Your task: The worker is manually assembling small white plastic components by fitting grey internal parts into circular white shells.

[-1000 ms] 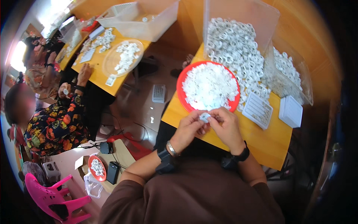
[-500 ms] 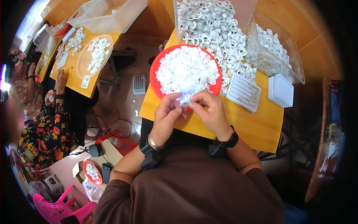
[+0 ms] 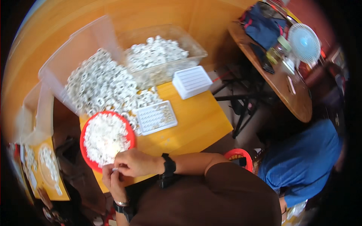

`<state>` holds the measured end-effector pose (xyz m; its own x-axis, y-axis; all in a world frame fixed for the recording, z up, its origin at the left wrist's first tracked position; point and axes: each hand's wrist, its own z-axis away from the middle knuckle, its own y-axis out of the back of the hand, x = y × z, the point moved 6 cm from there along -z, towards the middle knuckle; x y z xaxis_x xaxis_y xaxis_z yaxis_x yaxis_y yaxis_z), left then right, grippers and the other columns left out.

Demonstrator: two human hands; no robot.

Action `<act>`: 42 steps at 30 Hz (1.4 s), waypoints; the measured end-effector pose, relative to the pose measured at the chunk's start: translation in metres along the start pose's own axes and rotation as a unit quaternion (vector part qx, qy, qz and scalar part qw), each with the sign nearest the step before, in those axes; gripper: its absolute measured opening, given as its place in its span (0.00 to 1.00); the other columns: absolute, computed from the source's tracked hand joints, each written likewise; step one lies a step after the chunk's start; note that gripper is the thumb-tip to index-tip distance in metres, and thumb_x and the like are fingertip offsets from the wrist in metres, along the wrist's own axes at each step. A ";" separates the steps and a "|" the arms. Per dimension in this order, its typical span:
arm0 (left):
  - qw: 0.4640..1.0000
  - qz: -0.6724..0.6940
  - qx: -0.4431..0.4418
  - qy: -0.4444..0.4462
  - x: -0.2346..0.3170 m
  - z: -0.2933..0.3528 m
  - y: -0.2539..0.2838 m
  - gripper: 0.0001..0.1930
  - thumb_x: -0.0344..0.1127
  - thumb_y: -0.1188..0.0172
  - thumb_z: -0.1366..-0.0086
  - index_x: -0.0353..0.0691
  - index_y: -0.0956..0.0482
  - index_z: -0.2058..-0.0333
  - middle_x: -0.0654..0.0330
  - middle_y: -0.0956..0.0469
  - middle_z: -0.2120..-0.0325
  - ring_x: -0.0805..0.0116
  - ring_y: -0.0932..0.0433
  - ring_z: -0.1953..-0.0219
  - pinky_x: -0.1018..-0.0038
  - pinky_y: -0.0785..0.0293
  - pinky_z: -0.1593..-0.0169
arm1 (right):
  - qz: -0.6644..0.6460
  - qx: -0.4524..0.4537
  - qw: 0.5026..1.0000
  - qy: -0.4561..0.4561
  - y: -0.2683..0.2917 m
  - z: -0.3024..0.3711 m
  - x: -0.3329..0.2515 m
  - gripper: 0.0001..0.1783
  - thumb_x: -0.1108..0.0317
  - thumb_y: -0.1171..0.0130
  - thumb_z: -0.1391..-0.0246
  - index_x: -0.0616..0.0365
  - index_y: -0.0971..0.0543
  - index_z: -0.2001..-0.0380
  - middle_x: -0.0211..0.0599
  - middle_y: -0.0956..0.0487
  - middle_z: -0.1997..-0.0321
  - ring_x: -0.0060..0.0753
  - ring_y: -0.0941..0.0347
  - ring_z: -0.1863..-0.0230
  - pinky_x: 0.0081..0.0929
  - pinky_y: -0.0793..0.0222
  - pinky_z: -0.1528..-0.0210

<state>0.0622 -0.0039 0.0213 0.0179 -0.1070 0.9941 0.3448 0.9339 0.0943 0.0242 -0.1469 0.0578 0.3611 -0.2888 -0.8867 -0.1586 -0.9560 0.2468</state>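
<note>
Over the near rim of the red basin, my two hands meet, fingers pinched together. A small white plastic part shows between them; its detail is blurred. My left hand grips it from below and left. From the right, my right hand is closed on it with bent fingers. White plastic pieces heap up inside the basin. Beside it lies a pale tray with rows of slots, some holding small round pieces.
Many white ring-shaped parts spread behind the basin by a clear bin of more parts. Stacked white trays stand on the yellow table. At right are a brown table with a fan and a person in blue.
The view has swung to the right, bringing the brown table and the person in blue into sight. My hands stay together at the basin's near rim, the small white part still between them.
</note>
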 end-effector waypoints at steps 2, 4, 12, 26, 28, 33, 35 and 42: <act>1.000 0.000 -0.018 0.003 0.004 0.000 -0.005 0.05 0.26 0.54 0.42 0.38 0.29 0.71 0.67 0.33 0.82 0.82 0.38 0.82 0.84 0.44 0.79 | 0.006 0.011 1.000 0.007 0.003 0.002 -0.001 0.04 0.75 0.40 0.54 0.60 0.25 0.75 0.41 0.24 0.76 0.42 0.24 0.75 0.33 0.31 0.73; 1.000 0.007 -0.011 0.015 0.006 -0.002 -0.010 0.05 0.26 0.55 0.43 0.39 0.30 0.72 0.69 0.35 0.83 0.84 0.42 0.83 0.84 0.47 0.80 | -0.001 0.016 0.999 0.027 0.006 0.004 -0.002 0.05 0.76 0.40 0.55 0.61 0.26 0.76 0.41 0.24 0.77 0.43 0.24 0.75 0.33 0.31 0.73; 1.000 0.003 0.015 0.000 0.009 0.002 -0.011 0.04 0.27 0.54 0.43 0.38 0.30 0.71 0.69 0.35 0.82 0.84 0.44 0.84 0.84 0.51 0.80 | -0.020 0.024 0.999 0.028 0.005 0.003 0.000 0.04 0.78 0.41 0.57 0.62 0.27 0.77 0.42 0.24 0.78 0.43 0.24 0.76 0.32 0.31 0.74; 0.997 0.056 -0.013 -0.041 0.014 0.010 -0.007 0.08 0.32 0.53 0.34 0.35 0.28 0.62 0.63 0.27 0.77 0.80 0.31 0.81 0.84 0.37 0.77 | -0.031 0.009 0.999 0.007 0.007 0.004 -0.006 0.07 0.73 0.37 0.54 0.63 0.25 0.73 0.40 0.22 0.79 0.33 0.23 0.77 0.28 0.30 0.74; 0.995 0.099 -0.017 -0.028 0.012 0.009 -0.008 0.09 0.33 0.54 0.33 0.35 0.28 0.62 0.62 0.26 0.77 0.78 0.29 0.81 0.83 0.34 0.77 | -0.027 -0.005 1.000 0.008 0.005 0.002 -0.008 0.07 0.73 0.37 0.54 0.62 0.26 0.73 0.40 0.22 0.79 0.33 0.23 0.76 0.28 0.30 0.74; 0.997 0.068 -0.018 -0.033 0.014 0.013 -0.010 0.10 0.34 0.52 0.32 0.33 0.27 0.60 0.63 0.25 0.77 0.79 0.29 0.79 0.82 0.33 0.74 | 0.006 -0.005 1.000 -0.008 0.005 0.001 0.000 0.06 0.73 0.39 0.53 0.61 0.26 0.72 0.41 0.23 0.78 0.39 0.24 0.75 0.31 0.32 0.73; 0.997 0.059 -0.030 -0.037 0.014 0.013 -0.013 0.10 0.34 0.52 0.32 0.33 0.27 0.60 0.63 0.26 0.77 0.79 0.29 0.78 0.83 0.33 0.73 | 0.004 -0.001 1.000 -0.014 0.006 0.003 0.002 0.05 0.73 0.40 0.52 0.62 0.25 0.72 0.42 0.23 0.78 0.43 0.23 0.75 0.33 0.31 0.72; 0.998 0.024 -0.030 -0.053 0.017 0.011 -0.014 0.08 0.31 0.51 0.34 0.34 0.27 0.60 0.62 0.26 0.79 0.78 0.29 0.80 0.83 0.34 0.75 | -0.014 0.025 1.000 -0.006 0.008 0.002 0.002 0.07 0.70 0.41 0.51 0.63 0.25 0.76 0.48 0.23 0.79 0.49 0.24 0.74 0.38 0.32 0.73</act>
<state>0.0474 -0.0155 0.0375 -0.0630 -0.0226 0.9978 0.4013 0.9148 0.0461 0.0219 -0.1553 0.0569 0.3557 -0.2617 -0.8972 -0.1949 -0.9597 0.2027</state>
